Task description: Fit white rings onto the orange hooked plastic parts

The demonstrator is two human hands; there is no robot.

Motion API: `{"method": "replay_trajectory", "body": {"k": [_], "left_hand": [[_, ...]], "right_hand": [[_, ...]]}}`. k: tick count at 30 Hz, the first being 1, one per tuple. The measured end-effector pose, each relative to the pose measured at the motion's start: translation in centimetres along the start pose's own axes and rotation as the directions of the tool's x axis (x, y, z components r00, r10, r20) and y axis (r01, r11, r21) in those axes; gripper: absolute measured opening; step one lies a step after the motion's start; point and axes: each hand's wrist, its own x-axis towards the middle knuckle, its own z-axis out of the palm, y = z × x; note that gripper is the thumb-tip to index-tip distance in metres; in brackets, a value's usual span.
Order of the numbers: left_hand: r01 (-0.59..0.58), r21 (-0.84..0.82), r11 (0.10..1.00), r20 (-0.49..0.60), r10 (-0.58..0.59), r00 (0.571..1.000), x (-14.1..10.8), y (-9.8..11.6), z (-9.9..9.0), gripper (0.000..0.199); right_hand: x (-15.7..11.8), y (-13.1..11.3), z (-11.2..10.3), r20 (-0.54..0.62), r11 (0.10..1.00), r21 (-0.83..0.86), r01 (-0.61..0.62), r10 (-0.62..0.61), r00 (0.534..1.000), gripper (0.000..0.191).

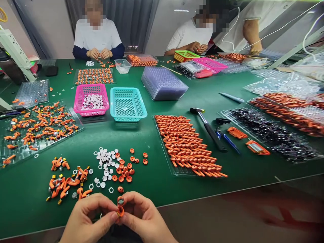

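Note:
Both hands meet at the table's front edge in the head view. My left hand [92,217] pinches a small orange earbud part [120,211] between thumb and fingertips. From the other side, my right hand [141,216] grips the same part, with a round silver-faced piece [120,201] at its fingertips. Just beyond the fingers lies a single orange cap [120,189]. Further up are loose orange caps [129,165] beside white discs [105,157]. Left of these is a pile of orange earbud stems [59,185] with gold tips.
A pink basket [91,113] of white pieces and a turquoise basket [128,118] stand behind. Trays of orange parts [187,145] flank the work area. A hammer [211,131] lies at the right. Two people sit opposite; another person's arm reaches in at the back right.

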Motion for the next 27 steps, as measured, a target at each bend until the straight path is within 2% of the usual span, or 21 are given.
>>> {"method": "replay_trajectory", "body": {"k": [3, 8, 13, 20, 27], "left_hand": [[0.013, 0.008, 1.000, -0.032, -0.012, 0.999, -0.14, -0.31, 0.08, 0.010], [0.048, -0.040, 0.998, -0.029, -0.049, 0.998, -0.18, -0.75, 0.26, 0.015], [0.066, -0.085, 0.994, -0.002, -0.066, 0.998, -0.11, -0.84, 0.28, 0.017], [0.143, -0.196, 0.970, 0.043, -0.137, 0.990, 0.00, -0.99, 0.51, 0.033], [0.171, -0.270, 0.948, 0.072, -0.158, 0.985, -0.09, -0.99, 0.96, 0.034]], "right_hand": [[-0.30, 0.08, -0.01, -0.048, 0.995, -0.090, 0.033, -0.038, 0.998, 0.034], [-0.59, 0.18, -0.14, -0.060, 0.985, -0.162, 0.054, -0.064, 0.996, 0.032], [-0.47, 0.05, -0.10, -0.047, 0.983, -0.170, 0.071, -0.080, 0.996, 0.029], [-0.52, -0.01, -0.10, -0.009, 0.976, -0.173, 0.135, -0.138, 0.990, 0.025], [-0.53, 0.44, -0.24, -0.021, 0.972, -0.186, 0.142, -0.149, 0.989, 0.024]]}}
